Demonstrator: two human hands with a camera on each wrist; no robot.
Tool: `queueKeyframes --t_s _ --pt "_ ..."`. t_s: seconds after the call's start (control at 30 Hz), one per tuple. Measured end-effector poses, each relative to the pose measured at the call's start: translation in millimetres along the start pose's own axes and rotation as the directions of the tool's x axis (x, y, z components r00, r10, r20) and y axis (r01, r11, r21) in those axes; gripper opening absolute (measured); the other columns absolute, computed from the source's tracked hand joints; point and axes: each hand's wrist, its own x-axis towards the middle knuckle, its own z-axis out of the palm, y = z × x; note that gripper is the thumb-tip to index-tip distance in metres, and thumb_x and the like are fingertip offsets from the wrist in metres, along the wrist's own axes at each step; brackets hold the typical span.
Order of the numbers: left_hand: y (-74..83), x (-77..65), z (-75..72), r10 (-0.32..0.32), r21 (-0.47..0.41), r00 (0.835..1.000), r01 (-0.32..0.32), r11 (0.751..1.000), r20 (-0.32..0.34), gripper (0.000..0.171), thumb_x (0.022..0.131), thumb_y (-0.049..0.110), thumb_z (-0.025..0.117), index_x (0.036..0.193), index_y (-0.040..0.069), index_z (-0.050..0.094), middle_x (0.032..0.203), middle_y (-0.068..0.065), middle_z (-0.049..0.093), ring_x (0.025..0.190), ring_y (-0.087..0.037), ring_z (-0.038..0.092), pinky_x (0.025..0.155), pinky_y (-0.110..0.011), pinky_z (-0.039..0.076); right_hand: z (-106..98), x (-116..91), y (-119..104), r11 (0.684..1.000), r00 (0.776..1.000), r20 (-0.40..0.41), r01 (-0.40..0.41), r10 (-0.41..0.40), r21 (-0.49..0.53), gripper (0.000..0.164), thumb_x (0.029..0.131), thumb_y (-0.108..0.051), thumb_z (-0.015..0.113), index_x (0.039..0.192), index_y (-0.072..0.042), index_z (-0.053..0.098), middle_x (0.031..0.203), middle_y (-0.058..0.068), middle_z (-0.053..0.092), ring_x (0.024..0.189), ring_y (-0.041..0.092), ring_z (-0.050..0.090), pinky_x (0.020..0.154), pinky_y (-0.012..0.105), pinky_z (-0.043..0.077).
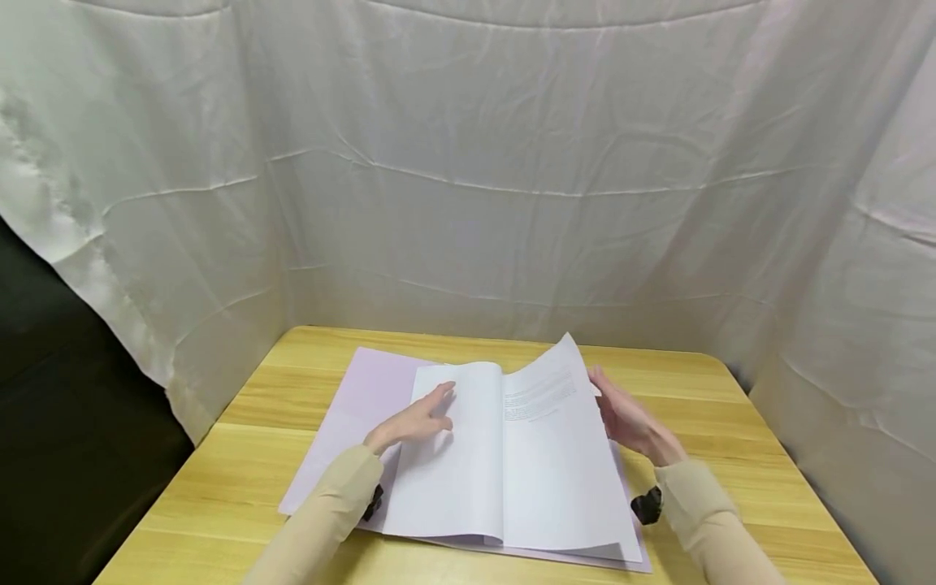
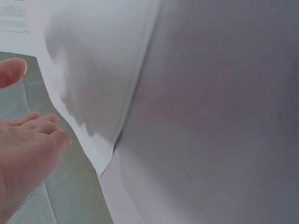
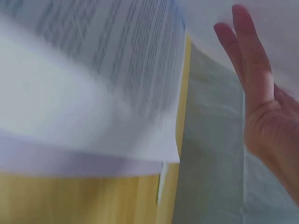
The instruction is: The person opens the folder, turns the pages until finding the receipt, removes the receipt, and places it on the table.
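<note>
A bound set of white paper sheets lies spread in the head view, with a blank left page (image 1: 457, 463) and a right page (image 1: 559, 479) bearing a few lines of print. Under them is a lilac folder (image 1: 366, 390). Over the left page is my left hand (image 1: 417, 418), fingers extended; whether it touches the paper I cannot tell. The right page's far corner curls upward. Beside its raised edge my right hand (image 1: 629, 418) has its fingers extended, partly hidden behind the sheet. Dense print covers the page (image 3: 107, 70) in the right wrist view, where the fingers look straight.
The papers rest on a wooden table (image 1: 731, 455). Pale fabric (image 1: 512, 203) hangs behind it and along the sides. A black surface (image 1: 66, 422) shows at the far left. Each wrist carries a small black device (image 1: 647, 505).
</note>
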Motion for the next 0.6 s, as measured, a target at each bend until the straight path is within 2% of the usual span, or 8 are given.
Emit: queueKeyframes --t_s 0.07,0.13,0.2,0.27,0.33,0.43,0.5,0.6 --pt "1.8 -0.6 0.2 -0.017 -0.028 1.0 0.016 0.999 -0.017 0.076 0.095 0.013 0.058 0.159 -0.001 0.019 0.166 -0.025 0.019 0.155 -0.043 0.019 0.127 -0.06 0.016 3 -1 3 0.994 0.995 0.089 0.043 -0.052 0.101 0.064 0.106 -0.053 0.004 0.162 -0.022 -0.004 0.12 0.002 0.067 0.102 0.015 0.071 0.082 0.033 0.062" --pt "4.1 -1.6 0.4 -0.028 -0.057 0.999 0.026 0.998 -0.031 0.075 0.097 0.016 0.059 0.159 0.001 0.021 0.166 -0.024 0.019 0.155 -0.043 0.018 0.126 -0.061 0.016 7 -1 6 0.98 0.981 0.161 0.079 -0.109 0.181 0.065 0.105 -0.052 -0.001 0.16 -0.022 -0.017 0.125 0.002 0.067 0.106 0.016 0.07 0.084 0.033 0.062" --pt "6.7 -2.8 0.2 -0.033 -0.089 0.999 0.03 0.996 -0.037 0.074 0.098 0.018 0.059 0.159 0.002 0.021 0.167 -0.023 0.018 0.155 -0.044 0.018 0.126 -0.062 0.016 12 0 8 0.972 0.971 0.193 0.1 -0.142 0.211 0.063 0.105 -0.05 -0.003 0.16 -0.023 -0.019 0.124 0.003 0.067 0.105 0.016 0.07 0.084 0.032 0.062" --pt "9.4 -3.6 0.2 -0.032 -0.133 0.999 0.027 0.991 -0.035 0.073 0.099 0.018 0.059 0.159 0.002 0.021 0.168 -0.022 0.017 0.155 -0.043 0.016 0.126 -0.061 0.016 18 0 10 0.97 0.968 0.193 0.115 -0.158 0.216 0.061 0.106 -0.048 -0.002 0.162 -0.026 -0.009 0.124 0.002 0.067 0.106 0.015 0.07 0.083 0.032 0.062" --pt "12.4 -3.8 0.6 -0.027 -0.173 0.999 0.021 0.985 -0.032 0.072 0.1 0.018 0.058 0.16 0.002 0.02 0.168 -0.021 0.017 0.156 -0.043 0.014 0.127 -0.06 0.016 24 1 11 0.971 0.969 0.184 0.127 -0.165 0.202 0.058 0.107 -0.046 -0.001 0.161 -0.028 0.007 0.121 0.0 0.066 0.104 0.014 0.069 0.082 0.031 0.062" --pt "16.7 -2.8 1.9 -0.02 -0.22 0.999 0.013 0.975 -0.031 0.071 0.101 0.018 0.057 0.16 0.002 0.019 0.169 -0.018 0.017 0.157 -0.041 0.013 0.128 -0.056 0.015 33 1 11 0.976 0.979 0.146 0.118 -0.146 0.181 0.052 0.108 -0.046 0.003 0.147 -0.026 0.032 0.117 -0.002 0.066 0.102 0.012 0.069 0.081 0.03 0.061" --pt "19.8 -1.8 2.9 -0.012 -0.237 0.999 0.003 0.971 -0.037 0.071 0.102 0.018 0.057 0.16 0.003 0.02 0.169 -0.017 0.018 0.157 -0.039 0.013 0.129 -0.054 0.016 38 2 12 0.981 0.985 0.11 0.112 -0.13 0.16 0.049 0.109 -0.047 0.006 0.139 -0.025 0.039 0.114 -0.003 0.067 0.101 0.011 0.069 0.08 0.029 0.061" --pt "24.8 -0.3 4.6 0.007 -0.27 0.999 -0.02 0.963 -0.048 0.071 0.101 0.018 0.058 0.159 0.002 0.021 0.168 -0.018 0.019 0.157 -0.038 0.015 0.129 -0.053 0.017 44 3 13 0.989 0.993 0.045 0.105 -0.11 0.102 0.048 0.109 -0.047 0.012 0.14 -0.023 0.042 0.114 -0.004 0.066 0.101 0.01 0.068 0.08 0.03 0.06"
